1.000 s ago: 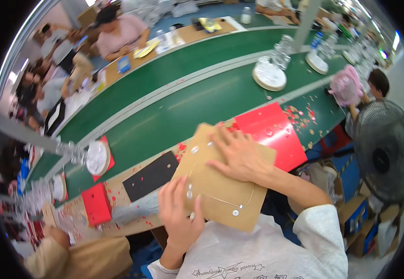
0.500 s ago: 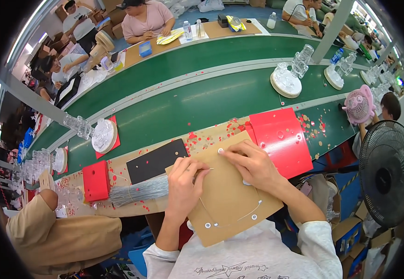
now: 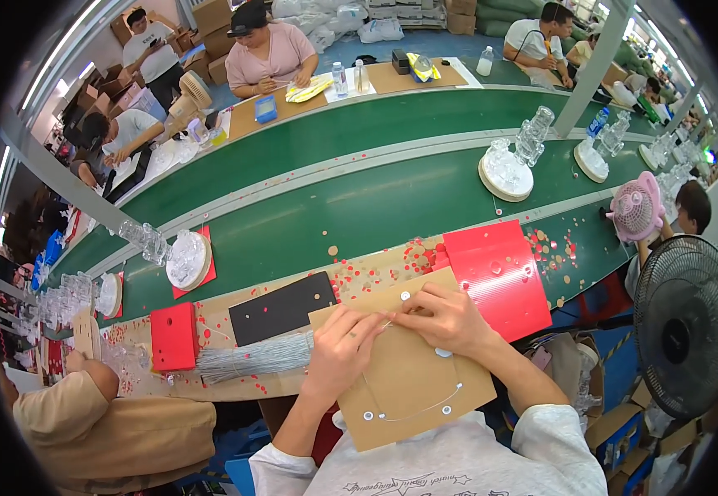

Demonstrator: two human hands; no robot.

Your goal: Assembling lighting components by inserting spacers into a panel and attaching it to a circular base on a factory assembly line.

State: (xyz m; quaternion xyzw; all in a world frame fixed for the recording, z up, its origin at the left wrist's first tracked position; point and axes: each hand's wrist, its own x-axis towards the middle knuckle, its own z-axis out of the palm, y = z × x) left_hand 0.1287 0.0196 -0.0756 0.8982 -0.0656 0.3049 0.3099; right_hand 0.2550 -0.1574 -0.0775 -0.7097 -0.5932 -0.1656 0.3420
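A brown cardboard sheet [image 3: 408, 393] leans against my body at the table's front edge. A thin wire [image 3: 425, 415] runs across its lower part, with small white round washers [image 3: 447, 410] close by. Another white washer [image 3: 405, 296] sits near the sheet's top edge. Over the sheet's upper half, my left hand [image 3: 344, 347] is closed, its thumb and fingers pinching a wire end. Closed beside it, fingertips nearly touching, my right hand [image 3: 443, 321] pinches at the same short wire. A whitish piece [image 3: 443, 353] shows partly below my right hand.
Left of the sheet lie a bundle of grey wires [image 3: 252, 360], a black board [image 3: 282, 307] and a red stack [image 3: 173, 337]. Red plastic sheets [image 3: 504, 281] are at the right. Beyond is a green conveyor [image 3: 309, 207] carrying clear objects on round bases [image 3: 505, 172]. A black fan [image 3: 685, 326] stands right.
My right hand has left the upper washer and come to my left fingertips, and both now pinch together at the wire. The view has shifted slightly.
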